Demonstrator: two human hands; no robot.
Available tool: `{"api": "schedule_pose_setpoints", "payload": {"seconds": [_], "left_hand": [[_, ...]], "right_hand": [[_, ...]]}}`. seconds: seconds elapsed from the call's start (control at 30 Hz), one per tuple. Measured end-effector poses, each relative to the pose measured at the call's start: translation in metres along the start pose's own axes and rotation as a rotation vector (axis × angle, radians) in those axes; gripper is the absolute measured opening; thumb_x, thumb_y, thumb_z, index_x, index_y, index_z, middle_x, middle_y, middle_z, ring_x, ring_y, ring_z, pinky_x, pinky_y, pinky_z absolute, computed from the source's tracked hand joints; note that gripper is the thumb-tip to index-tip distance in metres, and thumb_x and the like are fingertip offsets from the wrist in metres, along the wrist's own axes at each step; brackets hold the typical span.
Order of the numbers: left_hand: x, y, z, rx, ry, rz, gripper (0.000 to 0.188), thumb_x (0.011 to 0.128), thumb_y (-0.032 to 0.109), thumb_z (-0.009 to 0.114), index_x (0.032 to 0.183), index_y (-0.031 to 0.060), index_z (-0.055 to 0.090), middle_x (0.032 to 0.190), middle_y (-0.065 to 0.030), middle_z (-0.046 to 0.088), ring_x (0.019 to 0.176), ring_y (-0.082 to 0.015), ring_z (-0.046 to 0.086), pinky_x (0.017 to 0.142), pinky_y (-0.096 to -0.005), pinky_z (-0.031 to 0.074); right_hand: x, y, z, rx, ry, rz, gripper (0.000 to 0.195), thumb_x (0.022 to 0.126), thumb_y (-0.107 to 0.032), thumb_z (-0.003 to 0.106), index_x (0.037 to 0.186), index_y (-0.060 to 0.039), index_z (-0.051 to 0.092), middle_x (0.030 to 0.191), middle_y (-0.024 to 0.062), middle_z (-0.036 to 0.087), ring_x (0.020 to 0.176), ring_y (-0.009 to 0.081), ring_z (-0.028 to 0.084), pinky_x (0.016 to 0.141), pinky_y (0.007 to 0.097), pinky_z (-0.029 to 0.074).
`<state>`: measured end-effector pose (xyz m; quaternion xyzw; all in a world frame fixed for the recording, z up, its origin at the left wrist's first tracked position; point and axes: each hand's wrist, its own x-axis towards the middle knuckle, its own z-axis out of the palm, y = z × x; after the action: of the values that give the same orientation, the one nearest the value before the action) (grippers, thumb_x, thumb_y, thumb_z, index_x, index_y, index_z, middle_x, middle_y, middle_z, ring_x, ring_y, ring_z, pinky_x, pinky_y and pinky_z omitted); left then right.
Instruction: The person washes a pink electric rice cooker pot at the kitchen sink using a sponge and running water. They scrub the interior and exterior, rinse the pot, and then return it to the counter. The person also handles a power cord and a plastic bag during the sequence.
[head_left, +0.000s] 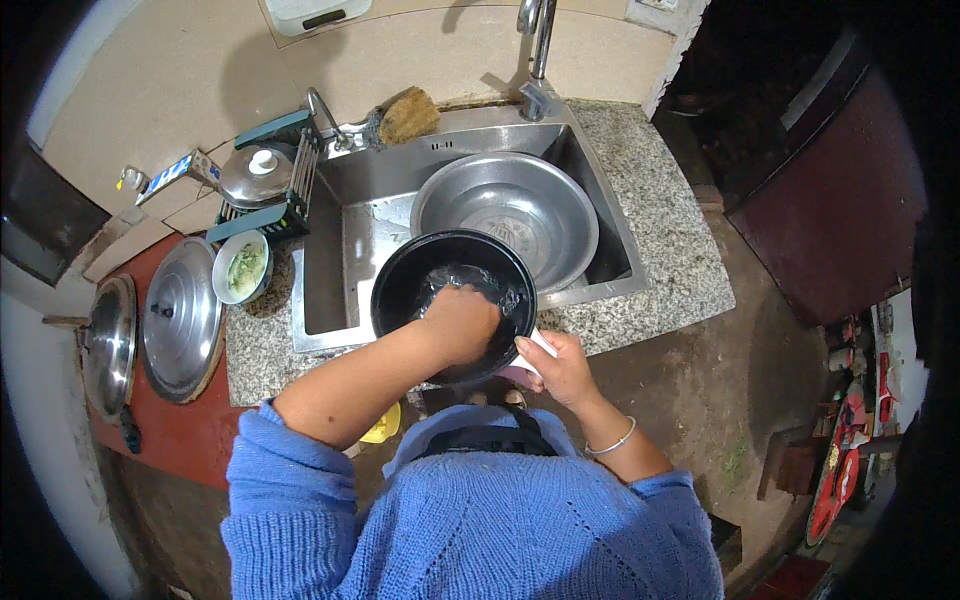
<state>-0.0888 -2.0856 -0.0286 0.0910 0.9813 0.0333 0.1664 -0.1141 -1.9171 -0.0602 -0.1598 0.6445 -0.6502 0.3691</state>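
My right hand (564, 369) grips the pale handle (541, 345) of a dark-lined pot (399, 289), thumb on top. The pot is held at the front edge of the sink, partly over a wide metal basin (561, 196). My left hand (466, 321) reaches down inside the pot, where water glints around it. Its fingers are hidden, so I cannot see whether they hold anything. The basin sits tilted in the stainless steel sink (325, 262) and seems to have some clear water in it.
Behind the sink stand a tall faucet (537, 71) and a brown sponge-like piece (409, 116). To the left are a dish rack (300, 176) with a lidded pot (255, 184), a bowl with green bits (244, 266), and two large metal lids (182, 319) (111, 349). A granite counter (649, 217) borders the sink.
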Motion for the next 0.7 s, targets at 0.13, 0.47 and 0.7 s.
{"api": "schedule_pose_setpoints", "payload": {"seconds": [0.13,0.47,0.7], "left_hand": [[0.019,-0.013,-0.001,0.212,0.107,-0.066,0.014,0.062,0.017,0.059,0.072,0.0074,0.063,0.079,-0.0107,0.061,0.087,-0.0252,0.055,0.072,-0.0339,0.043],[-0.018,-0.021,0.0,0.105,-0.154,0.021,0.018,0.063,0.019,0.056,0.076,0.0073,0.062,0.078,-0.0112,0.061,0.08,-0.0268,0.056,0.073,-0.0381,0.041],[0.015,-0.012,0.005,0.257,0.136,-0.034,0.02,0.07,0.021,0.056,0.085,0.01,0.062,0.082,-0.0075,0.062,0.089,-0.0226,0.053,0.073,-0.0343,0.039]], "right_hand": [[0.0,0.0,0.001,0.033,0.021,-0.013,0.024,0.08,-0.024,0.056,0.069,-0.0026,0.056,0.052,-0.0019,0.048,0.041,0.0031,0.04,0.036,0.018,0.031],[-0.001,0.006,0.004,-0.013,0.057,0.005,0.027,0.079,-0.025,0.057,0.07,-0.0006,0.057,0.053,-0.0013,0.049,0.042,0.0035,0.041,0.037,0.0189,0.032],[-0.002,0.0,0.01,0.014,0.06,0.007,0.024,0.081,-0.023,0.056,0.069,-0.0021,0.056,0.051,-0.0016,0.048,0.04,0.0036,0.039,0.036,0.0185,0.03]]}}
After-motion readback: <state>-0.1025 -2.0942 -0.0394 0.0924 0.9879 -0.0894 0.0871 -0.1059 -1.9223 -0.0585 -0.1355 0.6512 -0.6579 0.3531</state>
